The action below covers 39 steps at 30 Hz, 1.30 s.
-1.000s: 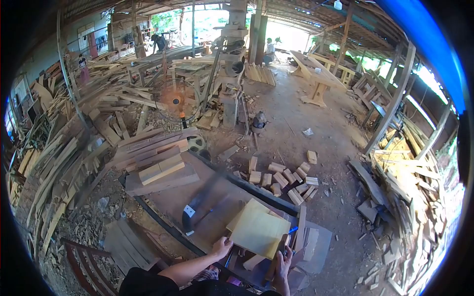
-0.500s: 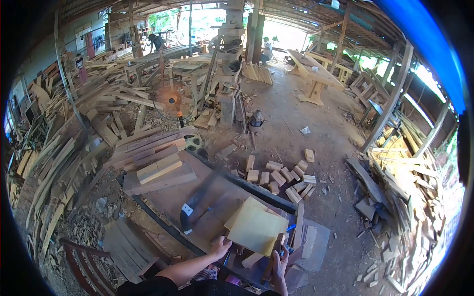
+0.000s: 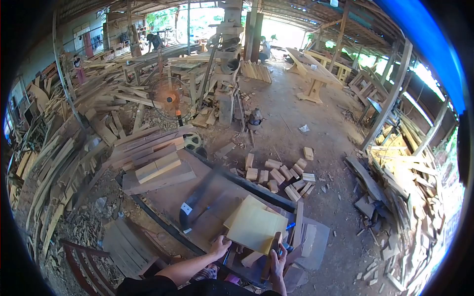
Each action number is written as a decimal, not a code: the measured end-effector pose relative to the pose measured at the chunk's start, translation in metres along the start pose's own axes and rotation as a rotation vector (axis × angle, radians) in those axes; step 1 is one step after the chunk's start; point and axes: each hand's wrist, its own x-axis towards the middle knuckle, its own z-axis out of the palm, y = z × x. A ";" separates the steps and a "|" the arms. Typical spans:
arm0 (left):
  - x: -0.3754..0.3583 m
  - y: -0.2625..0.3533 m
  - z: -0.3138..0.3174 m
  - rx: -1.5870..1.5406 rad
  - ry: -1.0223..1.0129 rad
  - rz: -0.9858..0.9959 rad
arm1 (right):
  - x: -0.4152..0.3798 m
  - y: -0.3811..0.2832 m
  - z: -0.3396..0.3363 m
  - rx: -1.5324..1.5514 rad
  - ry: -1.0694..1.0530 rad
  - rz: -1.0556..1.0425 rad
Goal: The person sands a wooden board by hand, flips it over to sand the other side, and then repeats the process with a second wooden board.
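Bottom centre, the pale board (image 3: 256,224) is over the worktop (image 3: 222,191) — left hand (image 3: 218,246) pinching its near edge, right hand (image 3: 278,260) gripping a dark wooden piece (image 3: 276,241) — apparently being steadied; shifting it calls for even support.

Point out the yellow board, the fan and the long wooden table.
Yellow board (image 3: 257,224): head view, middle of its flat upper face.
Fan (image 3: 170,98): head view, the hub at its centre.
Long wooden table (image 3: 326,78): head view, on its top.
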 end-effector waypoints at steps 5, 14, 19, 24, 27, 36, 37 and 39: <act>-0.005 0.006 -0.004 -0.012 -0.022 0.030 | 0.001 0.003 -0.002 -0.006 -0.009 -0.009; -0.002 0.002 0.000 0.018 0.019 0.019 | -0.001 -0.002 -0.003 -0.065 -0.025 0.013; -0.010 0.015 -0.005 0.068 0.033 0.031 | 0.002 0.003 -0.003 -0.011 -0.021 -0.019; -0.009 0.015 -0.003 0.099 0.046 0.042 | 0.000 -0.003 -0.003 -0.010 -0.024 -0.006; -0.007 0.010 0.001 0.128 0.076 0.059 | 0.001 -0.001 -0.002 -0.009 -0.016 -0.010; -0.008 0.015 -0.002 0.072 0.025 0.017 | 0.003 0.004 -0.004 0.025 -0.018 -0.024; -0.006 0.014 -0.002 0.074 0.024 0.018 | 0.004 0.005 -0.005 0.017 -0.016 -0.027; -0.002 0.014 -0.001 0.091 0.248 0.202 | 0.006 0.006 -0.007 0.026 -0.023 -0.015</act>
